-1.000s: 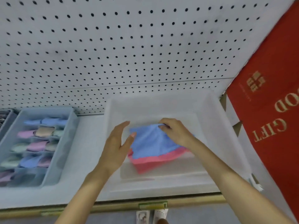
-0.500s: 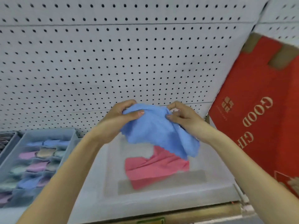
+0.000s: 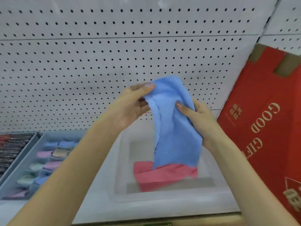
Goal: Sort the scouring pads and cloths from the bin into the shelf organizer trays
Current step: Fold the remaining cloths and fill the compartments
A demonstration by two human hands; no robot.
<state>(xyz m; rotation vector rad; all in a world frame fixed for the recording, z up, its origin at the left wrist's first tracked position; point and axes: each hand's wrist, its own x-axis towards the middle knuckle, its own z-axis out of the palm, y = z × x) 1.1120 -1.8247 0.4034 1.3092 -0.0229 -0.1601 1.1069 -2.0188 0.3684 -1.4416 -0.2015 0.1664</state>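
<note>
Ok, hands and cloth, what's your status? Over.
Left hand and right hand both gripping blue cloth, held above bin. Pink cloth lying in bin. Nothing in the way.

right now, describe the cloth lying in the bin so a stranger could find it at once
From the white pegboard wall, drop to the clear bin, between the grey organizer tray and the red box. There the pink cloth lies on the bin's floor. It rests untouched, while the blue cloth hangs above it, held by the left hand and right hand.
</note>
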